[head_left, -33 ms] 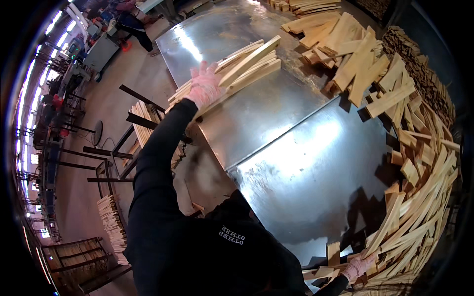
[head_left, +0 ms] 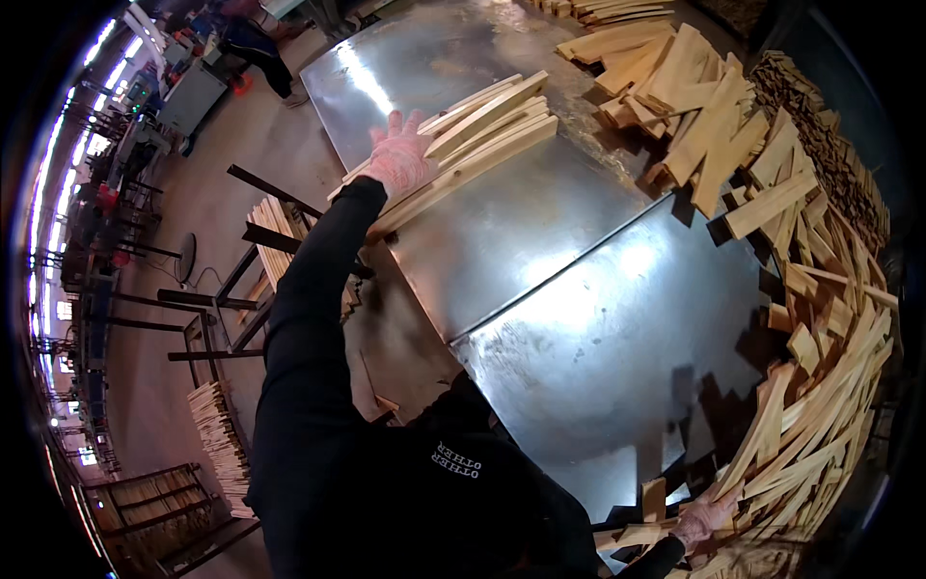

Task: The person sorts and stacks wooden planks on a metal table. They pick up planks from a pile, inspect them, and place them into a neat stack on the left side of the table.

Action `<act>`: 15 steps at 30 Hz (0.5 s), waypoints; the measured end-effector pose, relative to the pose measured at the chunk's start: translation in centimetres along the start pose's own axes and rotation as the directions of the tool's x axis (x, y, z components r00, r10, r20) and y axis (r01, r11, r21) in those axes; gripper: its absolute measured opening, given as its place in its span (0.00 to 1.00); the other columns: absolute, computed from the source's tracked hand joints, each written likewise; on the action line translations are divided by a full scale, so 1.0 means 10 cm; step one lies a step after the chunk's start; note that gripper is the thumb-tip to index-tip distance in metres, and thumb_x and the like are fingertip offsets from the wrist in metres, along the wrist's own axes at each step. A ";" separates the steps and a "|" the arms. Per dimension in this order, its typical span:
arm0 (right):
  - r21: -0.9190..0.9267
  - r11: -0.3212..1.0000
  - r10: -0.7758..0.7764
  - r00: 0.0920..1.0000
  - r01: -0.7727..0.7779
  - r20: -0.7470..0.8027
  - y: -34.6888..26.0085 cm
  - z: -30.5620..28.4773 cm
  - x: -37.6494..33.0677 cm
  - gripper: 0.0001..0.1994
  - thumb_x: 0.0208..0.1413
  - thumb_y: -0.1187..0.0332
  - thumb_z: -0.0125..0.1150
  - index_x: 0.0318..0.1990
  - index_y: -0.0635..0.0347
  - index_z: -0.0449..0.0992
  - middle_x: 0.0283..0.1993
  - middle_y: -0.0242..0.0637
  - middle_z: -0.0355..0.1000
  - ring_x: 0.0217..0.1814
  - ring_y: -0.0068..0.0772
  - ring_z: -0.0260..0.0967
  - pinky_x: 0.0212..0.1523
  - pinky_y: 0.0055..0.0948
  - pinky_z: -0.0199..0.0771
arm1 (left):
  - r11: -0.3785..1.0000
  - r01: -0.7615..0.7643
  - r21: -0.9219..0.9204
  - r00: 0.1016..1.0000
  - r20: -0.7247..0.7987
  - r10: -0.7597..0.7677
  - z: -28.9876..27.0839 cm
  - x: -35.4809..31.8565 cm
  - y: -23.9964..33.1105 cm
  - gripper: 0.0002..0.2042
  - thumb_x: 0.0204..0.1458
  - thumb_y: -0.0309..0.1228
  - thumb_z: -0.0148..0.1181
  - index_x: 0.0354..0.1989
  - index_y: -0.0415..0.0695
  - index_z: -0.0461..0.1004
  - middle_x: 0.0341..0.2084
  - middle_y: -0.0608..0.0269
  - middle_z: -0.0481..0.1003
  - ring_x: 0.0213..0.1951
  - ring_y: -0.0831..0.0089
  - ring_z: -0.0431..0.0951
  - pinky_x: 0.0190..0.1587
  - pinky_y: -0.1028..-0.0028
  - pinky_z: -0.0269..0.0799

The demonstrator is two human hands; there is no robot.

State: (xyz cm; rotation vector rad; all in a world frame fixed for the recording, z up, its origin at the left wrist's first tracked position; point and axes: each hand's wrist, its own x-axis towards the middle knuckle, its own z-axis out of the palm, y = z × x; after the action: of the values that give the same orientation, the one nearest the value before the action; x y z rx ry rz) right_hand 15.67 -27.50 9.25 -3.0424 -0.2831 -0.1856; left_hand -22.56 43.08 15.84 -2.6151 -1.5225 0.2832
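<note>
"What is on the left?"

"One co-worker [head_left: 260, 53], cut off by the upper edge. Below, two slat stacks: the upper stack [head_left: 275, 262] partly covered by a black metal frame [head_left: 273, 190], the lower stack [head_left: 217, 439] too fine to count."

"And the left hand [head_left: 400, 159]?"

"Fingers spread wide, lying on a row of wooden slats [head_left: 506, 145] on the metal tabletop [head_left: 526, 222]. About five slats show beyond the fingers; hand and wrist hide part of the row. The tabletop has two sheets, meeting at one seam."

"The right hand [head_left: 702, 519]?"

"At bottom right, touching the heap of slats [head_left: 830, 425]. Whether it grips one, I cannot tell. The heap is too tangled to count, and the dark rim cuts off its lower end"
</note>
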 end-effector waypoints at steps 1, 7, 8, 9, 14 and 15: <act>-0.115 0.977 -0.195 0.974 0.182 -0.117 -0.18 0.00 -0.03 0.31 0.66 0.55 0.55 0.74 0.42 0.54 0.68 0.57 0.61 0.63 0.60 0.66 0.55 0.48 0.73 | 0.999 0.016 -0.051 0.998 0.061 -0.013 0.14 0.21 -0.17 0.33 0.50 0.45 0.61 0.66 0.48 0.65 0.70 0.49 0.56 0.72 0.45 0.51 0.66 0.51 0.59; 0.251 0.967 -0.141 0.919 0.048 0.368 -1.47 -0.04 -0.11 0.29 0.57 0.55 0.62 0.65 0.53 0.67 0.53 0.48 0.74 0.51 0.48 0.75 0.51 0.40 0.73 | 0.947 -0.029 -0.320 0.998 0.040 0.044 0.95 0.68 -0.45 0.39 0.52 0.39 0.56 0.74 0.56 0.47 0.67 0.40 0.59 0.60 0.44 0.70 0.61 0.59 0.67; 0.284 0.953 -0.055 0.867 -0.102 0.496 -1.75 -0.12 -0.22 0.30 0.55 0.53 0.63 0.63 0.58 0.70 0.47 0.46 0.78 0.47 0.45 0.77 0.50 0.38 0.74 | 0.942 -0.057 -0.330 0.989 0.109 0.098 0.72 0.68 -0.32 0.38 0.52 0.36 0.53 0.74 0.54 0.48 0.61 0.38 0.65 0.58 0.44 0.72 0.58 0.56 0.69; 0.269 0.902 0.075 0.736 -0.338 0.673 -2.22 -0.33 -0.32 0.27 0.54 0.53 0.65 0.59 0.55 0.74 0.46 0.43 0.78 0.46 0.40 0.76 0.51 0.35 0.73 | 0.938 -0.089 -0.334 0.973 0.172 0.154 0.46 0.62 -0.20 0.36 0.52 0.34 0.50 0.73 0.52 0.50 0.55 0.37 0.72 0.56 0.44 0.75 0.55 0.54 0.71; 0.678 0.318 -0.336 0.591 -0.663 0.734 -2.86 0.32 -0.47 0.17 0.63 0.62 0.58 0.48 0.70 0.76 0.40 0.39 0.78 0.37 0.31 0.76 0.43 0.28 0.76 | 0.949 -0.083 -0.304 0.990 0.084 0.114 0.97 0.71 -0.66 0.38 0.52 0.40 0.52 0.74 0.63 0.48 0.55 0.44 0.74 0.54 0.45 0.75 0.54 0.55 0.72; 0.743 0.447 -0.234 0.737 -0.498 0.634 -2.91 0.40 -0.51 0.19 0.62 0.59 0.61 0.50 0.70 0.76 0.41 0.38 0.78 0.38 0.27 0.74 0.43 0.24 0.74 | 0.944 -0.081 -0.321 0.992 0.067 0.107 1.00 0.78 -0.67 0.40 0.51 0.42 0.57 0.74 0.67 0.47 0.51 0.42 0.76 0.53 0.45 0.76 0.54 0.55 0.71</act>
State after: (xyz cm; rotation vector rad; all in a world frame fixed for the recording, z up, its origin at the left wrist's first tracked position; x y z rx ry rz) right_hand 5.70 0.46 6.65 -1.8635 -0.0782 0.8510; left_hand -26.63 53.10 6.40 -2.9649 -1.5895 0.1687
